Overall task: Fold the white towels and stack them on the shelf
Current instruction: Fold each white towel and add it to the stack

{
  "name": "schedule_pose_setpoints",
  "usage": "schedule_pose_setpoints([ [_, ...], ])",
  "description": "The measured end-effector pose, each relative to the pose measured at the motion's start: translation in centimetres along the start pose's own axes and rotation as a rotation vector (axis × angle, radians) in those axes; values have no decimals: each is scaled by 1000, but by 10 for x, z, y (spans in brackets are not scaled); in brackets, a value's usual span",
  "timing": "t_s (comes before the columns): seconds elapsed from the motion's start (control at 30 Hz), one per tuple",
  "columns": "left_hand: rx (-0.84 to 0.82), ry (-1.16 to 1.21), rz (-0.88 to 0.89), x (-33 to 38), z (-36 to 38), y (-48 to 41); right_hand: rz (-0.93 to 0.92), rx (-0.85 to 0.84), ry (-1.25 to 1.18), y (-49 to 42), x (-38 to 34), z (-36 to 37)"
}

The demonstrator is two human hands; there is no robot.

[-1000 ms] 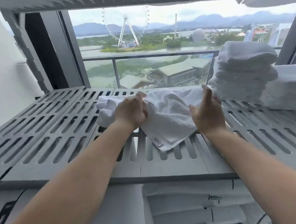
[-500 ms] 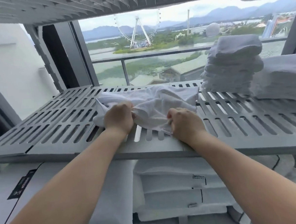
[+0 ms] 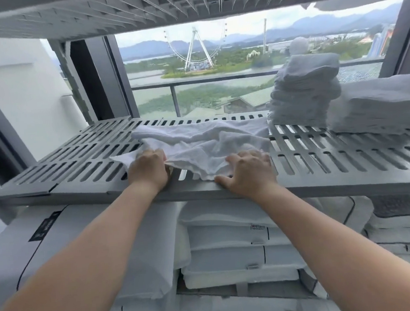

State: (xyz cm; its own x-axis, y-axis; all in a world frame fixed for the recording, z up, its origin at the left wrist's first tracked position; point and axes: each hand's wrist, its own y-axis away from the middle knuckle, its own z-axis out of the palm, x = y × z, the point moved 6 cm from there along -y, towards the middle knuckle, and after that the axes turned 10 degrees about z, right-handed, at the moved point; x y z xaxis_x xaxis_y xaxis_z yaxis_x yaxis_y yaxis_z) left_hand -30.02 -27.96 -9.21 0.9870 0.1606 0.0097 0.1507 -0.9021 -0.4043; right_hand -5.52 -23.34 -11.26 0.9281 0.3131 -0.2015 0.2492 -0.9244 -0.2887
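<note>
A white towel (image 3: 205, 143) lies rumpled and not yet folded on the grey slotted shelf (image 3: 78, 169), in the middle of the frame. Its far edge runs along the back of the shelf, and its near edge hangs in loose folds close to the front rim.

The left hand (image 3: 149, 170) is at the left end of the towel, a little left of the centre of the frame. The hand is curled, knuckles up, and the fingers are closed on the cloth — a fold of the towel comes out from under the hand on its right side, and a flat corner sticks out to its left. How exactly the fingertips grip I cannot tell, because the back of the hand hides them.

The right hand (image 3: 250, 172) is just right of centre, palm down on the near right part of the towel. Its fingers are spread and slightly bent, pressing the cloth onto the shelf, and the thumb points left along the front rim.

At the right of the frame, on the same shelf, stands a stack (image 3: 306, 92) of folded white towels, just beside the right end of the loose towel. Further right lies a second, lower and wider pile (image 3: 377, 104), touching the stack.

Under the shelf, in the lower half of the frame, there are pillows (image 3: 232, 248) in white covers with dark piping. Behind the shelf is a window (image 3: 194, 90) — through it a big wheel, water and hills can be seen.
</note>
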Motion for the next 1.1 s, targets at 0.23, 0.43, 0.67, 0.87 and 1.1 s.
schedule_pose_setpoints([
  [0.23,34,-81,-3,-18,-5,21,0,38,-82,0,-2,2],
  [0.43,115,26,117,-17,-2,6,88,129,-184,-9,-2,-2],
  [0.67,198,82,201,-30,-8,-15,222,286,48,-34,9,-29],
  [0.87,202,95,274,-34,-17,-35,183,521,3,-37,3,-49],
  [1.1,84,158,378,-27,10,-27,285,363,55,-21,12,-13],
])
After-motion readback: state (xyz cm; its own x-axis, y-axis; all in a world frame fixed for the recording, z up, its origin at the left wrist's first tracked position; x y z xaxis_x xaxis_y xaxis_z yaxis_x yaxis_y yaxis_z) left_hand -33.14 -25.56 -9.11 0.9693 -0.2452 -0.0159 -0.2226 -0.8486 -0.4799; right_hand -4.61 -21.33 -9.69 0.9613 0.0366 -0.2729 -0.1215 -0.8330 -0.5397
